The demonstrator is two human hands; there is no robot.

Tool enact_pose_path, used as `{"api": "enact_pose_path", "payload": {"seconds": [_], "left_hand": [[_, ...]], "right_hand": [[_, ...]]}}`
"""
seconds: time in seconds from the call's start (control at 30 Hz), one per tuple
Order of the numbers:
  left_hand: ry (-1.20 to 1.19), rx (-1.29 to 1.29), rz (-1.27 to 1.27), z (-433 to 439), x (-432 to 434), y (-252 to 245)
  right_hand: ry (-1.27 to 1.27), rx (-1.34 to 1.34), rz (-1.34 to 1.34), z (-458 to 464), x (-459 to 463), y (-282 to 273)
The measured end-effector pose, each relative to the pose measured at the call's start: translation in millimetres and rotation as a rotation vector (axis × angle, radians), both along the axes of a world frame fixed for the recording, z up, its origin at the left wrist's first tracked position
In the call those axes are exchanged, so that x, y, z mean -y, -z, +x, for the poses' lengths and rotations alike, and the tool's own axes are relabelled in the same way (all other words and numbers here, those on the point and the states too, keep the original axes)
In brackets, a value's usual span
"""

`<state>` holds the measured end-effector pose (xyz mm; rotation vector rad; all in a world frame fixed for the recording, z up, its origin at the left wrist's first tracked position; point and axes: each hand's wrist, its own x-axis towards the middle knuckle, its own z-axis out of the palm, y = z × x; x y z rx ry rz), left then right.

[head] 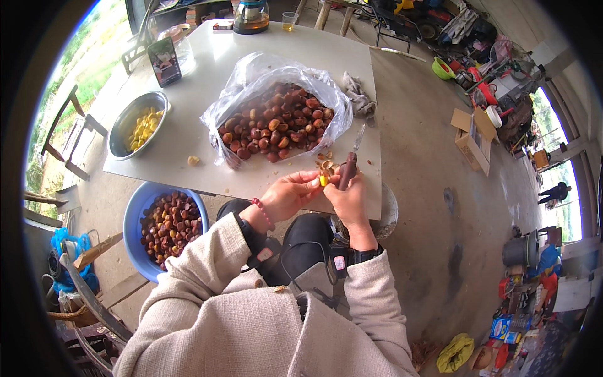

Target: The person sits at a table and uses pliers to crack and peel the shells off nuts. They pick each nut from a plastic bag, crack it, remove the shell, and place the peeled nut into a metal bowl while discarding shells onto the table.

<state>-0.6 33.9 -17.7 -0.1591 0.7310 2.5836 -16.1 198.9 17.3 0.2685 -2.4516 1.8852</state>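
Observation:
Between the fingertips of my left hand [293, 194] is a chestnut [323, 180] with its yellow flesh bared. My right hand [348, 198] grips the dark handle of a knife [349, 167], its blade pointing away from me, while thumb and fingers also touch the chestnut. Pieces of brown shell [327, 165] lie on the table just beyond my fingertips. Behind them a clear plastic bag [278, 75] gapes wide, full of brown chestnuts [275, 125]. A metal bowl [162, 123] at the left holds peeled yellow chestnuts [145, 127]. One pale chestnut [193, 160] lies alone near the front edge.
The white table [188, 179] spans the front. A blue basin [129, 226] of chestnuts stands below its left corner, a round container [388, 212] under its right. A phone [164, 62], grey cloth [360, 96], glass teapot [251, 19] and cup [289, 21] rest on top.

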Motion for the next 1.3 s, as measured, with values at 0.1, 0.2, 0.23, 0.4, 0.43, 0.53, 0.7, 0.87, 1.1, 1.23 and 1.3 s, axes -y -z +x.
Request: {"api": "enact_pose_path", "payload": {"seconds": [0.1,0.2,0.23,0.4,0.43,0.53,0.7,0.87,1.1,1.23,1.3], "left_hand": [[0.055,-0.002,-0.023,-0.3,2.2,1.2],[0.080,-0.045,0.006,-0.9,2.7,3.4],[0.082,-0.037,-0.014,-1.6,2.8,4.2],[0.087,-0.029,-0.047,-7.1,0.5,8.0],[0.090,-0.042,-0.026,-8.0,-0.2,8.4],[0.092,-0.016,-0.012,-9.7,-2.4,8.8],[0.086,-0.014,0.003,-9.8,-2.3,5.0],[-0.037,-0.124,-0.239,-6.7,-5.7,-8.1],[-0.122,-0.269,-0.438,4.1,-7.9,-20.2],[-0.104,-0.291,-0.381,6.7,-5.5,-21.3],[-0.103,-0.285,-0.453,5.8,-4.0,-21.5]], "right_hand": [[-0.020,0.029,-0.021,-1.9,-4.2,2.8],[-0.056,0.103,-0.157,-4.0,-7.8,7.1],[-0.064,0.137,-0.215,-4.9,-8.4,8.3],[-0.108,0.264,-0.475,-8.5,-10.5,8.6],[-0.120,0.284,-0.495,-9.3,-11.7,7.6],[-0.148,0.320,-0.555,-11.1,-13.8,6.2],[-0.145,0.336,-0.583,-12.3,-13.7,6.6],[0.123,-0.101,0.078,-3.7,0.9,5.6],[0.090,-0.483,0.246,9.8,11.9,-9.7],[0.052,-0.465,0.276,13.6,12.4,-17.8],[0.035,-0.457,0.288,14.8,13.0,-18.7]]}}
